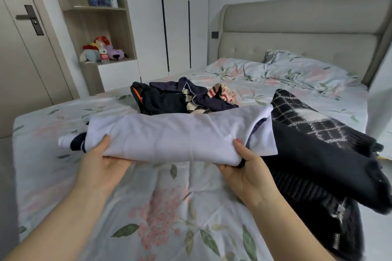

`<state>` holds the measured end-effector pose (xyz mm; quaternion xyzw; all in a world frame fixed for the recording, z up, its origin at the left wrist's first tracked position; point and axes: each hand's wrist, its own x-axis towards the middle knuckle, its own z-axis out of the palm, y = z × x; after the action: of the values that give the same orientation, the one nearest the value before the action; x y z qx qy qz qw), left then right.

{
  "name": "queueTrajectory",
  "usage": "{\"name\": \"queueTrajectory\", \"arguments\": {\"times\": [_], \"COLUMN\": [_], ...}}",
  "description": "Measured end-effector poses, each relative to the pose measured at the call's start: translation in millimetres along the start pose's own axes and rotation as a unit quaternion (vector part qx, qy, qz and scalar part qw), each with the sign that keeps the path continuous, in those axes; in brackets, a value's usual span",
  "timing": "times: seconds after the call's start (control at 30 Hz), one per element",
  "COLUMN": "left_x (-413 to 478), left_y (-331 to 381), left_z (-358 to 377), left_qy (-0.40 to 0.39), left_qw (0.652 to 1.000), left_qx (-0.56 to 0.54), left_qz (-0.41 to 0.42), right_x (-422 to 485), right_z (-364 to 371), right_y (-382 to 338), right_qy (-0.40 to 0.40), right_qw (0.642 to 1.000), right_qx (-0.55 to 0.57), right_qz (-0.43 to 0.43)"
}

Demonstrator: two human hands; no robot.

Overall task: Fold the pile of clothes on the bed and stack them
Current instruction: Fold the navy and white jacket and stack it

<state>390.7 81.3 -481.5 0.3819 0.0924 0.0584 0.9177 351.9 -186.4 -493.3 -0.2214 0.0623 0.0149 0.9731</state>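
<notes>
Garment (169, 140), white, folded, dark trim at its ends; near edge raised off the bed (161, 207) at picture centre. That edge was gripped by the left hand (106, 161) at 9 o'clock and the right hand (244, 167) at 3 o'clock, thumbs on top, fingers tucked beneath. Stack of dark knitwear (318, 144) was noted at 3 o'clock, just beside it; unfolded pile (169, 99) at 12 o'clock. For clean stacking, the fold is best kept level and taut, lowered squarely onto the stack, edges aligned, and both grips released together.
</notes>
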Motion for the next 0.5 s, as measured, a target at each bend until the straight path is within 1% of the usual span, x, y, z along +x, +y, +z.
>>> {"name": "queueTrajectory", "arguments": {"times": [0.03,0.07,0.13,0.2,0.27,0.33,0.4,0.5], "left_x": [-5.5,-4.5,-3.1,-1.3,-3.3,-3.2,0.3,5.8], "left_y": [7.1,9.7,6.8,-3.4,-23.2,-51.9,-85.9,-142.2], "left_z": [22.2,43.4,84.3,124.9,167.3,204.3,234.0,263.4], "left_qy": [-0.04,-0.046,-0.083,-0.135,-0.185,-0.219,-0.234,-0.235], "left_qw": [0.999,0.998,0.996,0.989,0.982,0.974,0.97,0.965], "left_qx": [-0.013,-0.023,-0.029,-0.047,-0.048,-0.042,-0.028,-0.015], "left_qz": [0.008,0.024,0.029,0.022,-0.002,-0.026,-0.056,-0.118], "right_x": [-4.1,-8.8,-19.9,-31.3,-42.6,-51.8,-57.8,-64.6], "right_z": [5.3,9.6,14.6,13.5,6.2,-8.2,-29.2,-67.5], "right_y": [-12.0,-25.5,-54.7,-85.9,-117.1,-146.2,-171.5,-199.5], "right_qy": [-0.008,-0.017,-0.039,-0.064,-0.078,-0.073,-0.055,0.003], "right_qw": [1.0,0.999,0.996,0.99,0.981,0.972,0.965,0.958], "right_qx": [0.011,0.019,0.032,0.05,0.065,0.073,0.079,0.077], "right_qz": [-0.016,-0.036,-0.079,-0.118,-0.164,-0.21,-0.243,-0.276]}}
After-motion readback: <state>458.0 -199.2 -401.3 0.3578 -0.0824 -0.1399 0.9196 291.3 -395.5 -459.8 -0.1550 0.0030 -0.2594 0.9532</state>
